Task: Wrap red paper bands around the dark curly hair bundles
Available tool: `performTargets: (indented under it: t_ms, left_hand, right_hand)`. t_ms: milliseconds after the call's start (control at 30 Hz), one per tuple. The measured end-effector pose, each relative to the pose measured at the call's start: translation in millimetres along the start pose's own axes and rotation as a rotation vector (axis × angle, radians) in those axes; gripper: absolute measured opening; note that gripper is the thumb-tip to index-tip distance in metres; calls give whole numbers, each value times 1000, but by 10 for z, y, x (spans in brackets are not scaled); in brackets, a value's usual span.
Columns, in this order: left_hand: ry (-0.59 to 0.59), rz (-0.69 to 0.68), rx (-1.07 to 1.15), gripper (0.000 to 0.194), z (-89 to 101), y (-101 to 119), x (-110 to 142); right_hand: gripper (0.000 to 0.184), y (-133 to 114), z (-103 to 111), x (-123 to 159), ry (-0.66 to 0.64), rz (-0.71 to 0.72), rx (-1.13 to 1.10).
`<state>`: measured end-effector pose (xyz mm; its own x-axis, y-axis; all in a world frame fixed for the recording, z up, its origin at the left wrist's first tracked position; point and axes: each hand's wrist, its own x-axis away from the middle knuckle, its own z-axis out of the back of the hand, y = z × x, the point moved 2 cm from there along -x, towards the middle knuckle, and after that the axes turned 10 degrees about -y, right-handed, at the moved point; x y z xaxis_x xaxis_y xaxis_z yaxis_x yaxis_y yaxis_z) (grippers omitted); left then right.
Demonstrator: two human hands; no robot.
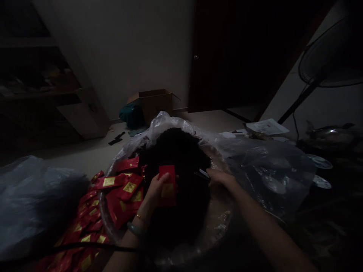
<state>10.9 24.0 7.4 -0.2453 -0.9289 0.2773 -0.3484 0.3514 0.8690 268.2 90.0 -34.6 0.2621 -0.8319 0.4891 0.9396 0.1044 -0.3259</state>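
My left hand (159,189) grips a red packet (168,190) with a gold label, held upright over a black, loose-looking heap (176,151). At the heap's right side, my right hand (219,177) is closed on a small thin tool with a pale, shiny edge (203,173); its exact kind is too dark to make out. The heap lies in a wide round container (106,215) lined with clear plastic (163,119). More red packets with gold labels (129,187) are piled inside its left rim, next to my left wrist.
Several red packets (85,238) spill outside the container at lower left, beside a clear plastic bag (36,200). Plastic sheeting (269,173) spreads to the right. Beyond stand an open cardboard box (157,104) and a fan (320,71). A dark cable (93,245) crosses low in front.
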Motion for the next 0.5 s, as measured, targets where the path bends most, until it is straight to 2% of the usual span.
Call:
performTargets:
  t_ms: [67,167,300,367,400,500]
  left_hand:
    - [-6,-54,-38,42,8,-11,0]
    - [-33,-74,-58,46,12,-18,8]
    - [-70,-66,-69,45,1,-26,16]
    - [-99,-55,-83,44,-5,-46,14]
    - [-115,-48,-95,44,-7,-62,11]
    - [-130,-30,-154,43,3,-117,-8]
  right_hand:
    - [42,-9,-39,-28,-21,-29,14]
    - [39,-3,56,-15,-22,-19,10]
    - [38,-68,324,147,74,147,-229]
    - [47,-203,401,270,69,232,-426]
    - [51,-298,409,333,24,261,-504]
    - [54,-646,382,511,-81,425,-557]
